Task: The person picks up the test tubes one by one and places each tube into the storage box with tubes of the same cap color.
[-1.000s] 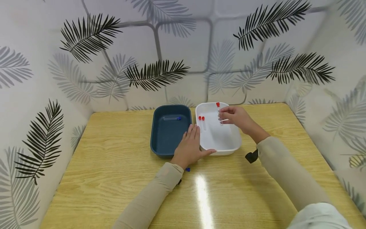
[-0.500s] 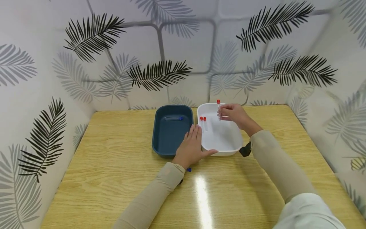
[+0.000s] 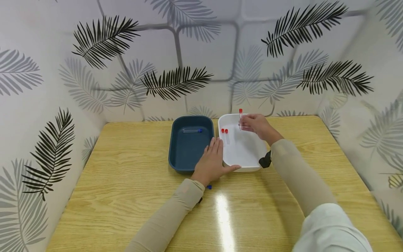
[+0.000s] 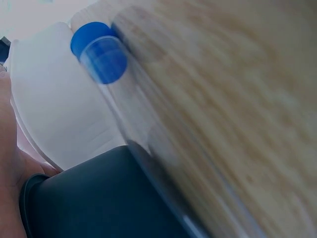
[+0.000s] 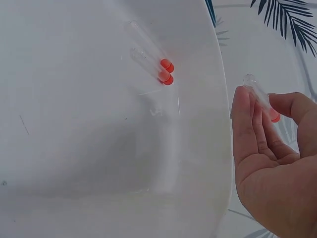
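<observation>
My right hand pinches a red-capped clear test tube between thumb and fingers, upright with its cap on top, over the back of the white tray. In the right wrist view this tube shows between the thumb and fingertips. Two more red-capped tubes lie side by side inside the white tray. My left hand lies with straight fingers across the adjoining rims of the white tray and the dark blue tray, thumb on the white one's front rim. One blue-capped tube lies in the dark tray.
Another blue-capped tube lies on the wooden table in front of the dark tray, mostly hidden below my left wrist in the head view. A patterned wall stands close behind both trays.
My right hand, pinching the red-capped tube, has risen slightly and the tube has become more upright. The left hand keeps its place on the trays.
</observation>
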`<state>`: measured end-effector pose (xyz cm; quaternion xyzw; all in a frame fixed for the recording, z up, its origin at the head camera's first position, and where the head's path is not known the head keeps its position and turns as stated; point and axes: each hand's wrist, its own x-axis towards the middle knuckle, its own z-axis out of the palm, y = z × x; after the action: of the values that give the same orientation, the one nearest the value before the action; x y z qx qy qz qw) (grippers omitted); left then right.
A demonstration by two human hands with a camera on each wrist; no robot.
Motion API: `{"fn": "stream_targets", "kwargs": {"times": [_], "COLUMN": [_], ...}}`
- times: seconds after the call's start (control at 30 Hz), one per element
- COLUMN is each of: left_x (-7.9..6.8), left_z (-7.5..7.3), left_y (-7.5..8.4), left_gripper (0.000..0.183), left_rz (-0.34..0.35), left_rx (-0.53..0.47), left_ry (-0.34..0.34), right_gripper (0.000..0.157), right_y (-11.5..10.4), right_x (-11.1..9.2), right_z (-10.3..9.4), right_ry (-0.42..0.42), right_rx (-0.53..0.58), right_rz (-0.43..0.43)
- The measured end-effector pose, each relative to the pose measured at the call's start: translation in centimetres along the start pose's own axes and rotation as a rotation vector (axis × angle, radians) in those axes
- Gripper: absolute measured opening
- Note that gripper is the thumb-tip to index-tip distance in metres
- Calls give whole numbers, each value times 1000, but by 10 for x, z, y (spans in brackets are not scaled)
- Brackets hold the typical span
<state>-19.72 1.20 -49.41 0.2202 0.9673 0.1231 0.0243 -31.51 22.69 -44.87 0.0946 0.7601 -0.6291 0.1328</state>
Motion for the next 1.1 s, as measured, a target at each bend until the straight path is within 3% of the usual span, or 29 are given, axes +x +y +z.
{"fn": "stream_targets", "kwargs": {"times": [0.3,0.73,1.1], "left_x": [0,1,3], "left_z": [0,1,3], "left_y": [0,0,-1], "left_gripper": [119,119,121], "left_rz": [7,6,1], "left_rx": [-1,-9,-5], "left_ry": [3,1,4], "right_gripper": [35,35,34], "right_y": [7,20,26], "right_x": [10,13,19], "right_z": [3,4,9], "right_ry": [-10,-161,-143], "right_rx": [-69,-192,-197], "right_rz": [28,51,107]}}
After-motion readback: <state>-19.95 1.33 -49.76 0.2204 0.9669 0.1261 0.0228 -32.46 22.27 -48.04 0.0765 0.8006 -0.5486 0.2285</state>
